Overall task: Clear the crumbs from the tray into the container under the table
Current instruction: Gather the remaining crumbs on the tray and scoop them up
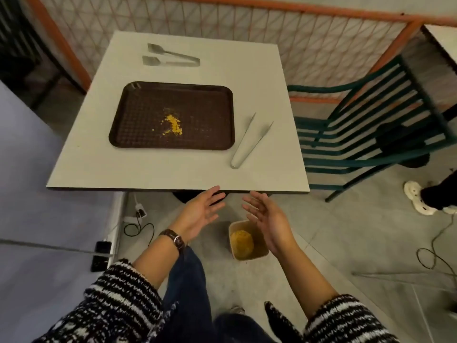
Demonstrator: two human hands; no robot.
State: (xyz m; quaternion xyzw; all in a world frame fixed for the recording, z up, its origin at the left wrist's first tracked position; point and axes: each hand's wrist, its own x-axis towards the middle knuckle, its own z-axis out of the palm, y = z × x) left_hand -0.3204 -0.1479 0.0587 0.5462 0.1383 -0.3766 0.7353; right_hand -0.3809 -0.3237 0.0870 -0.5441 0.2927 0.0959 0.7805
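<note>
A dark brown tray (197, 134) lies on the white table (148, 167), with a small heap of yellow crumbs (173, 123) near its middle. On the floor in front of the table stands a tan paper container (257, 253) holding yellow crumbs. My left hand (200, 214) and my right hand (267, 221) hover just below the table's near edge, palms facing each other, fingers spread, holding nothing. The right hand partly covers the container's rim.
Pointed metal tongs (249, 144) lie right of the tray; flat-ended tongs (170, 56) lie at the table's far side. A green slatted chair (366, 134) stands to the right, a mesh fence (247, 33) behind. Cables (138, 226) run on the floor; another person's shoe (418, 198) is at right.
</note>
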